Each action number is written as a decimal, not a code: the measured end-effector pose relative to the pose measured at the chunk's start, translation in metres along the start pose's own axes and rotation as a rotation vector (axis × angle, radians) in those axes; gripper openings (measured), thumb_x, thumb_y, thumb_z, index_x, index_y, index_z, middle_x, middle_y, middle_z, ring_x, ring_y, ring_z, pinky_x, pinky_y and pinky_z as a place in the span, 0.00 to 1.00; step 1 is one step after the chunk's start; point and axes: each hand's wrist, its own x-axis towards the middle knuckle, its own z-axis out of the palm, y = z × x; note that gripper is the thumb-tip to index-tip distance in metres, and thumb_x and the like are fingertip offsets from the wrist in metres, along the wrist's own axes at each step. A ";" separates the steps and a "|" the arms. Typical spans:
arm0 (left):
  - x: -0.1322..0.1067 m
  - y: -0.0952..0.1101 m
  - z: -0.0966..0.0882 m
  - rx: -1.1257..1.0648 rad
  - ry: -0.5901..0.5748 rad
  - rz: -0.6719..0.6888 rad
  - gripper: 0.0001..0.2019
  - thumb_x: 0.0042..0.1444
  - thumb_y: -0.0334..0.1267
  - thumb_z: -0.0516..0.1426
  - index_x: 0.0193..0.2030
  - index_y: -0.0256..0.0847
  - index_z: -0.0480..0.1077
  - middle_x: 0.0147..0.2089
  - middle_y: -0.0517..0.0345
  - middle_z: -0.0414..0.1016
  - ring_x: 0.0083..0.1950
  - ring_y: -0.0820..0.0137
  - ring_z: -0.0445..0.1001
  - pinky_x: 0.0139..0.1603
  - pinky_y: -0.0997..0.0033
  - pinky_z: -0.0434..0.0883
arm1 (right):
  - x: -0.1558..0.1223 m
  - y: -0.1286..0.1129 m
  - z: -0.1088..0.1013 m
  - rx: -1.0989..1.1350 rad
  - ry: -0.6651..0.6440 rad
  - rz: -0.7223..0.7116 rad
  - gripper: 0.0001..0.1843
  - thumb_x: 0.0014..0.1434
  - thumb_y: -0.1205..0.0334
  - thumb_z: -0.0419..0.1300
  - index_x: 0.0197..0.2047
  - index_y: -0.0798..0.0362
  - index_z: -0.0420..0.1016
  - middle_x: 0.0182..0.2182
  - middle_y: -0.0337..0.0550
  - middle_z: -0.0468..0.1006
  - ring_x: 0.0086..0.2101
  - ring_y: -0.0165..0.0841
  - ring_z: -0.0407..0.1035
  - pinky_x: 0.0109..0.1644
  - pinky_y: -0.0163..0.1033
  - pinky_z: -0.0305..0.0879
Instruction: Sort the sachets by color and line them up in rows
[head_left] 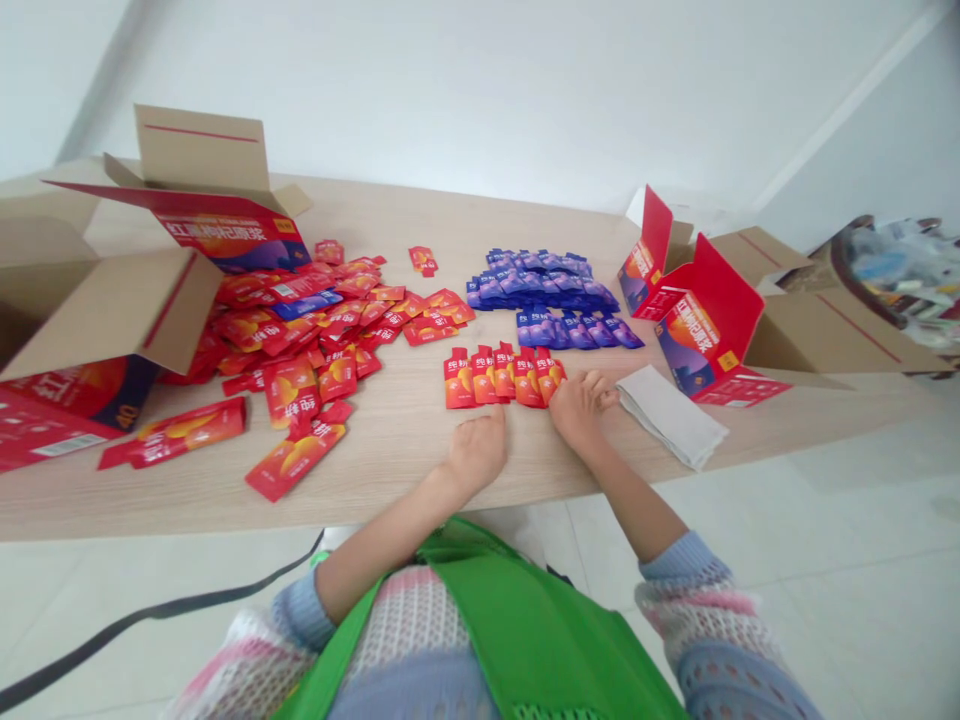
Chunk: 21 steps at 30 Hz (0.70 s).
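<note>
Red pouches (pixel 499 376) kept overlapped in row on tabletop (pixel 390 470), apart from heap (pixel 300 330) | left hand (pixel 475 450) fingers pressed together at row | right hand (pixel 581 408) fingers spread at row end

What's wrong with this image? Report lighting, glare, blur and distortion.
Head view: the wide lens bows the table edge and stretches the box at left; light is soft and even, with only faint shadows; the wall looks pale and washed out; the red pouches stay fairly sharp, with no clear motion blur.
</note>
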 end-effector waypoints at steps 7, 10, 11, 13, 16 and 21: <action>-0.006 -0.028 -0.021 -0.141 -0.018 0.035 0.19 0.62 0.26 0.48 0.56 0.35 0.73 0.51 0.42 0.81 0.54 0.59 0.79 0.55 0.61 0.73 | 0.010 0.001 -0.021 0.064 -0.151 0.061 0.22 0.67 0.57 0.48 0.49 0.64 0.77 0.53 0.67 0.66 0.57 0.56 0.55 0.57 0.60 0.51; -0.018 -0.058 -0.051 -0.205 0.204 -0.182 0.19 0.63 0.29 0.46 0.55 0.38 0.74 0.48 0.45 0.82 0.53 0.60 0.79 0.54 0.62 0.73 | 0.011 0.005 -0.031 0.118 -0.125 0.067 0.22 0.66 0.55 0.49 0.47 0.59 0.78 0.51 0.63 0.66 0.56 0.55 0.56 0.57 0.60 0.52; -0.024 -0.069 -0.063 -0.189 0.269 -0.293 0.20 0.64 0.30 0.46 0.56 0.38 0.73 0.49 0.44 0.81 0.54 0.58 0.79 0.54 0.61 0.73 | 0.010 0.005 -0.033 0.146 -0.110 0.056 0.21 0.65 0.54 0.49 0.46 0.58 0.78 0.50 0.62 0.66 0.56 0.55 0.56 0.57 0.60 0.52; -0.038 -0.094 -0.085 -0.114 0.289 -0.536 0.19 0.63 0.32 0.48 0.56 0.38 0.74 0.51 0.40 0.80 0.55 0.53 0.78 0.52 0.57 0.73 | 0.005 0.004 -0.035 0.219 -0.085 0.018 0.19 0.64 0.52 0.51 0.44 0.55 0.77 0.50 0.60 0.65 0.56 0.54 0.55 0.58 0.60 0.51; -0.061 -0.133 -0.102 -0.005 0.179 -0.790 0.18 0.59 0.38 0.55 0.52 0.36 0.76 0.50 0.34 0.80 0.54 0.46 0.78 0.49 0.55 0.74 | -0.004 -0.004 -0.035 0.336 -0.056 -0.046 0.17 0.61 0.50 0.54 0.43 0.52 0.77 0.52 0.57 0.62 0.56 0.53 0.54 0.58 0.60 0.50; -0.088 -0.180 -0.089 0.010 0.107 -0.887 0.26 0.47 0.54 0.65 0.48 0.38 0.78 0.50 0.33 0.79 0.55 0.43 0.76 0.50 0.51 0.74 | -0.019 -0.017 -0.032 0.475 -0.007 -0.112 0.18 0.60 0.49 0.54 0.45 0.50 0.77 0.55 0.57 0.59 0.56 0.52 0.53 0.58 0.58 0.50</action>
